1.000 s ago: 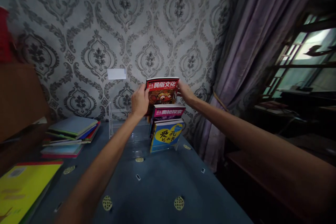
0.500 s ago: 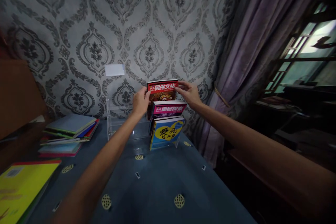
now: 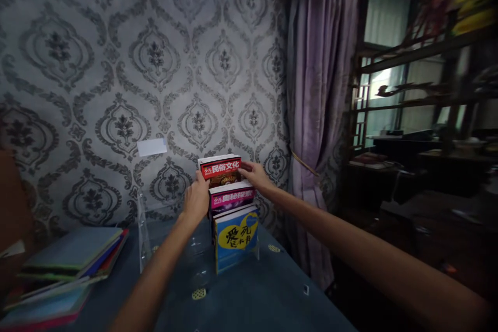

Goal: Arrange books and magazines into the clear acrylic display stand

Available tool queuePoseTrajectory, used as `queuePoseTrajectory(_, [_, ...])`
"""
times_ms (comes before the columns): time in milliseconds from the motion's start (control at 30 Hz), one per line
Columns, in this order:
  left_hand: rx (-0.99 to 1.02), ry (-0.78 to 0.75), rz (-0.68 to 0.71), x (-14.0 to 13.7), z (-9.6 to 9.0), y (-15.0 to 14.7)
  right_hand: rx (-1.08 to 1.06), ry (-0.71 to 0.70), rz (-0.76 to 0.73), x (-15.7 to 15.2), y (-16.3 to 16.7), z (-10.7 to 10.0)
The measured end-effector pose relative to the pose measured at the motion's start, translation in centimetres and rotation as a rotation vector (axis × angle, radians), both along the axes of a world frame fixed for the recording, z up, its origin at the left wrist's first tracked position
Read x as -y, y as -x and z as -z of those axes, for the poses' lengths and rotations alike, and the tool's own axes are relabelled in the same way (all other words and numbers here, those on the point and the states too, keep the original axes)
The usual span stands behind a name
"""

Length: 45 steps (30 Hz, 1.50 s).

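Note:
A red-covered book (image 3: 222, 172) stands upright at the back of a clear tiered stand (image 3: 143, 231). My left hand (image 3: 197, 197) grips its left edge, while the fingers of my right hand (image 3: 254, 174) close on its upper right edge. In front of it, one step lower, is a purple-topped book (image 3: 232, 199). Lowest and nearest to me, a blue book (image 3: 236, 241) with a yellow heart leans back in the stand. The lower part of the red book is hidden behind the purple one.
To the left lies a stack of thin books (image 3: 73, 254) on the blue tablecloth (image 3: 241, 306). A patterned wall (image 3: 175, 72) rises behind the stand. Beyond the table's right edge hangs a purple curtain (image 3: 322, 88), with dark shelving (image 3: 408, 98) farther right.
The view has tilted up and turned right, so the stand and books sit lower and farther left. Both hands stay on the red book; the yellow book at lower left has left the view.

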<state>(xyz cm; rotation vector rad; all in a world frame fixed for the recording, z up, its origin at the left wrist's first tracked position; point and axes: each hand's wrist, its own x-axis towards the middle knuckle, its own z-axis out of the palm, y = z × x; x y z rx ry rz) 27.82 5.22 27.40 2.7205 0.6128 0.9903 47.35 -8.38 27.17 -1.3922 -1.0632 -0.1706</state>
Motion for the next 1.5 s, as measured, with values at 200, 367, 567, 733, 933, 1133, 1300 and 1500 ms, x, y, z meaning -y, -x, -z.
queuePoseTrajectory(200, [-0.15, -0.142, -0.065, 0.8, -0.8, 0.4, 0.018, 0.026, -0.033, 0.1, 0.1, -0.2])
queuePoseTrajectory(367, [-0.239, -0.179, -0.003, 0.2, -1.4, 0.2, 0.016, 0.051, -0.106, 0.1, 0.2, -0.2])
queuePoseTrajectory(567, [-0.17, -0.082, 0.081, -0.9, -1.4, 0.0, -0.049, 0.03, -0.107, 0.0, -0.2, -0.5])
queuePoseTrajectory(733, [-0.12, 0.043, 0.145, -1.3, -1.6, -0.2, -0.105, 0.038, -0.129, -0.5, -0.2, -1.0])
queuePoseTrajectory(933, [-0.12, 0.068, 0.143, -1.2, -1.5, 0.0, -0.127, 0.005, -0.148, -0.5, 0.5, -0.7])
queuePoseTrajectory(1133, [-0.14, 0.1, 0.178, -1.3, -1.3, -0.2, -0.018, -0.013, -0.11, 0.6, 1.0, -0.4])
queuePoseTrajectory(1300, [-0.16, 0.073, 0.18, -1.5, -1.1, -0.2, -0.1, 0.019, -0.191, 0.7, 1.1, -0.2])
queuePoseTrajectory(1500, [-0.097, 0.04, 0.147, -1.7, -1.3, 0.1, -0.131, -0.024, -0.195, 0.3, 0.6, -0.8])
